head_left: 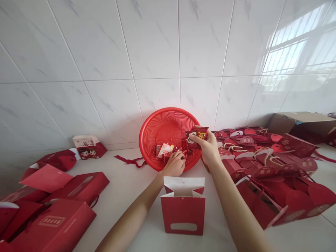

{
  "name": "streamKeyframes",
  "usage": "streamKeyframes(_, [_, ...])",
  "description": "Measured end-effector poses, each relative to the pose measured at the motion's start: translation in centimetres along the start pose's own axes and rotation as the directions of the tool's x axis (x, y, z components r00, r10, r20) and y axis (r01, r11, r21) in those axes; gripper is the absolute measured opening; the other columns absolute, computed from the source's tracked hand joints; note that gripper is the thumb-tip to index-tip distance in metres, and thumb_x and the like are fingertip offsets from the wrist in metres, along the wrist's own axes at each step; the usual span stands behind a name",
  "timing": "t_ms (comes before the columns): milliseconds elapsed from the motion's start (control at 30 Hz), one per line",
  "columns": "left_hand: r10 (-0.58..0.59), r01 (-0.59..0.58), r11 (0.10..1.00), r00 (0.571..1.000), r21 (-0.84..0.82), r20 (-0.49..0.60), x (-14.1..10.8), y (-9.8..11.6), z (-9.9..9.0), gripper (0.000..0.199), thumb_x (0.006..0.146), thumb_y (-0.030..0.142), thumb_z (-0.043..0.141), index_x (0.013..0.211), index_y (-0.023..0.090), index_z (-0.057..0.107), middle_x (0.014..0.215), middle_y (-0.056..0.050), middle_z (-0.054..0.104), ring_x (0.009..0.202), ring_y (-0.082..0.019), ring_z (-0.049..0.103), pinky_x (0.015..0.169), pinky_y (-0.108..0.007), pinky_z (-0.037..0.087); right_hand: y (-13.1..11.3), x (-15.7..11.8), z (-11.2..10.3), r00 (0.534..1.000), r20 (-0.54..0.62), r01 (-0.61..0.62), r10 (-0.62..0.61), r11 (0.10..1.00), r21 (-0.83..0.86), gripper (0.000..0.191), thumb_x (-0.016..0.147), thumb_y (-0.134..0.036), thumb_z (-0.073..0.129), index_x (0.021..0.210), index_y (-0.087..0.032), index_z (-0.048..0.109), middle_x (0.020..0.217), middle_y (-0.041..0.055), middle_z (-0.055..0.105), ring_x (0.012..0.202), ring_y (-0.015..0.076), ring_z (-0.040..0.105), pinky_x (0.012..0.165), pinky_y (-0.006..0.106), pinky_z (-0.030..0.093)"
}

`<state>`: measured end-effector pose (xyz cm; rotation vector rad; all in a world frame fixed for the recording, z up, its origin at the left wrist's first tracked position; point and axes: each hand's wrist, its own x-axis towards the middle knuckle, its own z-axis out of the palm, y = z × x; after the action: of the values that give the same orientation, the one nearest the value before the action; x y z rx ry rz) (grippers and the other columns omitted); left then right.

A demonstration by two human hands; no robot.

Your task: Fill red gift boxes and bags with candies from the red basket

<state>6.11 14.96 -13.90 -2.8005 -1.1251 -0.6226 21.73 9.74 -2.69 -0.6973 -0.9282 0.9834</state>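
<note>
A red plastic colander (147, 140) leans tilted against the wall, with small wrapped snack packets (166, 150) in its lower part. My left hand (174, 163) is inside its front rim, fingers curled onto a red packet that they partly hide. At the colander's right rim, my right hand (210, 145) grips dark red snack packets (196, 134) with white and yellow print, thumb on top. Between my forearms stands an upright red gift box (183, 213), its white-lined top open. What lies inside this box cannot be seen.
Red gift boxes (65, 224) lie at the left, near a white-and-red box (89, 147) with cartoon figures. Many red boxes with rope handles (265, 161) crowd the right side. A cardboard box (304, 120) sits behind them. A red ribbon (130, 161) lies beside the colander.
</note>
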Motion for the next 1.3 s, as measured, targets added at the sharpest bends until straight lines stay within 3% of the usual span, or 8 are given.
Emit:
streamKeyframes(233, [-0.035,0.032,0.996,0.999,-0.085,-0.036,0.2,-0.6,-0.5,0.035,0.095,0.011,0.046,0.092,0.019,0.079,0.104,-0.010,0.074,0.114,-0.026,0.061,0.109,-0.047,0.045,-0.4,-0.1,-0.1,0.999,-0.012,-0.033,0.033,0.999,-0.018,0.035,0.058,-0.030,0.088,0.083,-0.020,0.066,0.076,-0.0003,0.071,0.070,0.0170,0.065,0.070,0.032,0.055])
streamKeyframes(433, [-0.086,0.081,0.993,0.994,-0.084,-0.060,-0.2,-0.6,-0.9,0.031,0.092,0.014,0.053,0.091,0.023,0.082,0.105,-0.010,0.074,0.120,-0.029,0.059,0.111,-0.051,0.042,-0.3,-0.1,-0.2,1.000,-0.013,-0.010,0.010,1.000,-0.013,0.037,0.058,-0.029,0.088,0.088,-0.020,0.068,0.076,-0.0008,0.071,0.070,0.0171,0.065,0.069,0.032,0.055])
streamKeyframes(867, [-0.150,0.119,0.971,0.978,-0.206,-0.146,0.1,-0.9,-1.6,0.023,0.091,0.018,0.056,0.091,0.020,0.079,0.093,-0.008,0.076,0.092,-0.024,0.068,0.096,-0.044,0.050,-0.7,0.3,-0.8,0.999,-0.051,0.017,-0.016,1.000,0.015,0.038,0.058,-0.027,0.088,0.090,-0.019,0.069,0.081,0.0008,0.073,0.072,0.0159,0.066,0.068,0.030,0.056])
streamKeyframes(1033, [-0.236,0.169,0.949,0.941,-0.267,-0.244,1.9,-1.4,-2.7,0.026,0.093,0.017,0.052,0.097,0.020,0.077,0.100,-0.008,0.077,0.095,-0.023,0.070,0.089,-0.038,0.053,-1.2,0.6,-1.0,0.995,-0.094,0.045,-0.040,0.997,0.056,0.040,0.056,-0.027,0.089,0.091,-0.020,0.070,0.081,0.0017,0.074,0.072,0.0172,0.068,0.070,0.032,0.058])
streamKeyframes(1300, [-0.308,0.287,0.943,0.944,-0.166,-0.116,5.9,-3.3,-3.3,0.031,0.087,0.012,0.057,0.108,0.020,0.078,0.110,-0.009,0.077,0.107,-0.026,0.069,0.101,-0.041,0.051,-1.8,0.4,-1.1,0.988,-0.155,0.044,-0.028,0.995,0.095,0.047,0.055,-0.027,0.089,0.097,-0.019,0.070,0.082,0.0012,0.075,0.073,0.0168,0.068,0.069,0.031,0.058])
